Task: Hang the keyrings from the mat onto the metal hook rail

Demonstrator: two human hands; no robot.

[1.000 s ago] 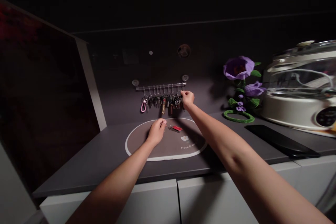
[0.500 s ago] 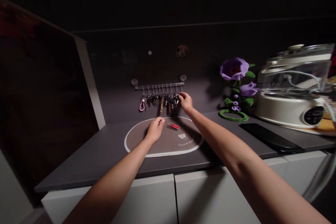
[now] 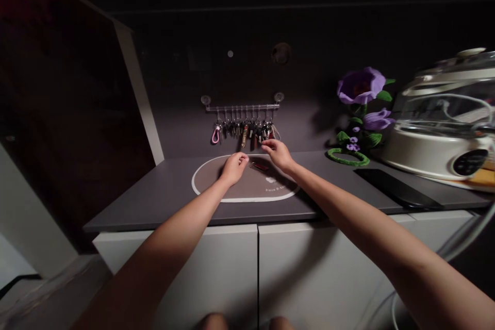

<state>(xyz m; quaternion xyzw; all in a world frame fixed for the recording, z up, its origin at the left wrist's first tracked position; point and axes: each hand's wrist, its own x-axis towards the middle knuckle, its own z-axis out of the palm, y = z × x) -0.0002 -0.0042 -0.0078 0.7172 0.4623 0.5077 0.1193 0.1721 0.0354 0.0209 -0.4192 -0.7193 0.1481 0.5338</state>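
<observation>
A clear rail [image 3: 242, 107] on the dark back wall carries several hanging keys [image 3: 244, 130], one with a pink clip at the left. Below it an oval brown mat [image 3: 216, 185] lies on the grey counter. On the mat lies a key with a red tag [image 3: 260, 166]. My left hand [image 3: 234, 166] rests on the mat just left of that key, fingers curled. My right hand [image 3: 278, 153] hovers over the mat just right of the red-tagged key, fingers bent downward and a little apart, with nothing seen in them.
A purple fabric flower [image 3: 361, 94] with a green ring base stands at the right. Beyond it sits a white cooker with a glass lid [image 3: 441, 124]. A black phone [image 3: 394, 188] lies on the counter [image 3: 154, 201]. White cabinet doors [image 3: 309, 268] run below.
My right hand has left the hanging keys at the rail's right end and come down to the mat beside the red-tagged key. The camera has dropped and pulled back.
</observation>
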